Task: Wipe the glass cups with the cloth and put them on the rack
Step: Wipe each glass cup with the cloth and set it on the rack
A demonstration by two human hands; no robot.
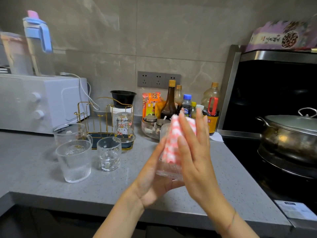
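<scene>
My left hand (pixel 152 179) grips a ribbed glass cup (pixel 169 170) from below, holding it above the grey counter (pixel 120 191). My right hand (pixel 193 148) presses a pink-and-white checked cloth (pixel 173 143) flat against the cup with straight fingers. A gold wire rack (pixel 103 115) stands at the back with one printed glass (pixel 124 127) upside down on it. Three more glasses stand in front of the rack: a ribbed cup (pixel 74 160), a handled mug (pixel 70 133) and a small tumbler (pixel 109 153).
A white oven (pixel 41 102) sits at the left with a pitcher (pixel 36 43) on top. Sauce bottles (pixel 187 103) and a glass dish of jars (pixel 151 127) line the wall. A lidded pot (pixel 289 134) sits on the black stove at the right.
</scene>
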